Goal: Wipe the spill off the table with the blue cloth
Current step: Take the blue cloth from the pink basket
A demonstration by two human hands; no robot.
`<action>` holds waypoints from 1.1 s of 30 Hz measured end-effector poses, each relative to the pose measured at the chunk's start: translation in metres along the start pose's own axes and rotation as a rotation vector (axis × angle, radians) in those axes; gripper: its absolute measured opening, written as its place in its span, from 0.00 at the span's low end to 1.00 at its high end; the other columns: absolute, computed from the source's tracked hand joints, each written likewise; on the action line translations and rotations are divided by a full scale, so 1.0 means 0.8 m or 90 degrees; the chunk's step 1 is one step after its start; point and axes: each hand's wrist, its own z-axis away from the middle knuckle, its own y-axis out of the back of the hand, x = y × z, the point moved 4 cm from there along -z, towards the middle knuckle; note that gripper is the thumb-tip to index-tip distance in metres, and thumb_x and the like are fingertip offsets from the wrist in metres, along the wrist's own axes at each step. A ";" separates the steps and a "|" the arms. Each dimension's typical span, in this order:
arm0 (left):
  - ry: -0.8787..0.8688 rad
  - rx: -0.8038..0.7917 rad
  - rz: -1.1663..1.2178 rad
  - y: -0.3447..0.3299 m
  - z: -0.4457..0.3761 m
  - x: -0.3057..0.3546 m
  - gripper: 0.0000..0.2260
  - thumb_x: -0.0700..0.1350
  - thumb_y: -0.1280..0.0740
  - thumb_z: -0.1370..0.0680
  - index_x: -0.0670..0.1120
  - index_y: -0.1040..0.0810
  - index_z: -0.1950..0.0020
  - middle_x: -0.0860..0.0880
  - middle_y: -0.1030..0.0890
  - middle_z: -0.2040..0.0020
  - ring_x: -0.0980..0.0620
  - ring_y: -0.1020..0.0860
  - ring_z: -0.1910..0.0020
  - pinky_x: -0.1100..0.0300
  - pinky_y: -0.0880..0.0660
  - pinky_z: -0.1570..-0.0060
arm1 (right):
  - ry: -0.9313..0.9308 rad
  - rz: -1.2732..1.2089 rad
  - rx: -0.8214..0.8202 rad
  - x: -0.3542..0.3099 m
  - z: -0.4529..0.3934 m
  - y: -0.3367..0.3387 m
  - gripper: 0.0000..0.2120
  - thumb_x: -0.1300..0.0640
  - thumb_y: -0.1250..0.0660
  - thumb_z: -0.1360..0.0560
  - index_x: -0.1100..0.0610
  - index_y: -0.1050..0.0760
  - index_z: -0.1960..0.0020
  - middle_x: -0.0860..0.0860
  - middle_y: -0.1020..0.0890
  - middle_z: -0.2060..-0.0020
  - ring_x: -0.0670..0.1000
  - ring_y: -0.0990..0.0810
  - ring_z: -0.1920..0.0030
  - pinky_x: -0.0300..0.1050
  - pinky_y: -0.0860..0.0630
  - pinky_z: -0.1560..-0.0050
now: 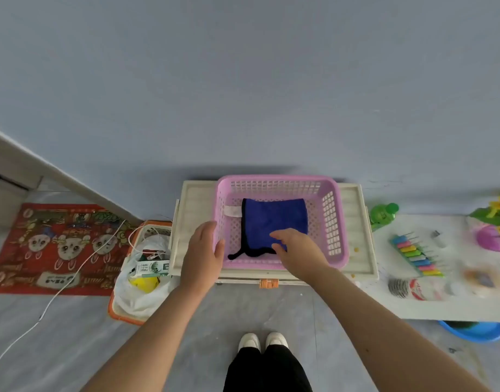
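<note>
One blue cloth [274,222], folded and edged in black, lies flat on the bottom of one pink basket [338,222]; a white label sticks out at its left edge. The basket stands on one pale slatted surface [356,236] set against a grey-blue wall.

Two hands are in view, both arms bare and stretched forward from the lower corners. The left hand [204,254] lies against the basket's left wall from outside, palm toward it, fingers straight and close together, thumb tip at the rim; it grips nothing. The right hand [295,250] reaches over the near rim into the basket, palm down, fingers loosely spread and relaxed; its fingertips are over the cloth's near right corner, and whether they touch it I cannot tell.

Left of the surface stands one bin [121,312] lined with a white bag, with one carton [150,269] on top. One red mat [59,247] lies on the floor beyond it. To the right, one green bottle [383,215] and one row of coloured tools [417,256] sit on a white shelf [441,309].
</note>
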 end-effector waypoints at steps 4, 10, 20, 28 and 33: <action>-0.005 0.017 -0.021 -0.017 -0.017 -0.006 0.21 0.40 0.42 0.20 0.40 0.38 0.27 0.44 0.37 0.26 0.48 0.38 0.27 0.58 0.39 0.30 | 0.007 0.127 -0.055 0.010 -0.028 -0.020 0.20 0.52 0.41 0.21 0.51 0.35 0.29 0.50 0.29 0.32 0.53 0.33 0.33 0.51 0.28 0.38; -0.014 0.055 -0.049 -0.033 -0.018 -0.020 0.23 0.34 0.43 0.22 0.41 0.39 0.27 0.46 0.40 0.25 0.48 0.32 0.30 0.52 0.26 0.39 | 0.035 0.218 -0.062 0.021 -0.054 -0.039 0.24 0.49 0.37 0.23 0.46 0.38 0.28 0.50 0.31 0.36 0.53 0.34 0.36 0.50 0.25 0.44; -0.016 0.074 -0.035 -0.036 -0.018 -0.025 0.22 0.35 0.42 0.22 0.42 0.38 0.27 0.48 0.39 0.25 0.46 0.24 0.39 0.52 0.21 0.49 | 0.132 0.410 -0.073 0.025 -0.076 -0.043 0.27 0.53 0.41 0.21 0.42 0.46 0.26 0.53 0.35 0.39 0.55 0.34 0.40 0.48 0.29 0.53; -0.016 0.088 -0.030 -0.039 -0.016 -0.024 0.23 0.34 0.42 0.22 0.41 0.38 0.27 0.47 0.39 0.25 0.47 0.28 0.34 0.51 0.22 0.44 | 0.213 0.504 -0.083 0.014 -0.081 -0.047 0.24 0.59 0.41 0.21 0.56 0.41 0.27 0.56 0.32 0.36 0.58 0.31 0.41 0.48 0.30 0.57; -0.023 0.097 -0.030 -0.039 -0.017 -0.023 0.23 0.33 0.42 0.22 0.40 0.38 0.27 0.46 0.38 0.25 0.46 0.27 0.34 0.51 0.22 0.44 | 0.239 0.532 -0.086 0.009 -0.083 -0.048 0.16 0.63 0.40 0.23 0.61 0.32 0.35 0.58 0.26 0.42 0.57 0.26 0.45 0.48 0.26 0.54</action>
